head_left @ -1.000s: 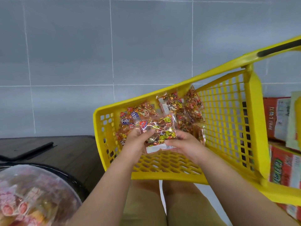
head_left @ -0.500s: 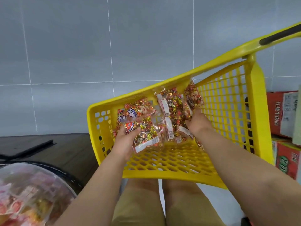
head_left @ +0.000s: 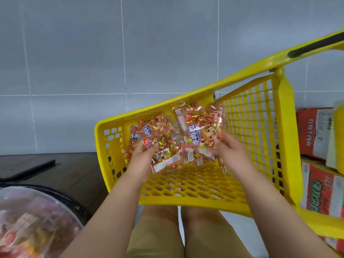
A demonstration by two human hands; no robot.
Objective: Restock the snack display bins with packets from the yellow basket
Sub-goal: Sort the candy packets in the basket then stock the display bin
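The yellow basket (head_left: 195, 196) lies tilted across my lap, its open side towards me. Several clear packets of gold and red wrapped sweets lie in its far end. My left hand (head_left: 142, 157) grips one packet (head_left: 163, 155) by its near edge. My right hand (head_left: 229, 153) holds a second packet (head_left: 202, 132), lifted with its cartoon front facing me. More packets (head_left: 147, 127) rest behind the left one, and others lie under the lifted packet.
A round clear display bin (head_left: 31, 224) of pink and red snacks sits at the lower left on a dark wooden counter (head_left: 70, 170). Red and green cartons (head_left: 320, 175) are stacked at the right. A grey tiled wall fills the background.
Both hands held one packet together a second ago. My right hand then let go, reached deeper into the basket and has lifted a second packet; my left hand keeps the first.
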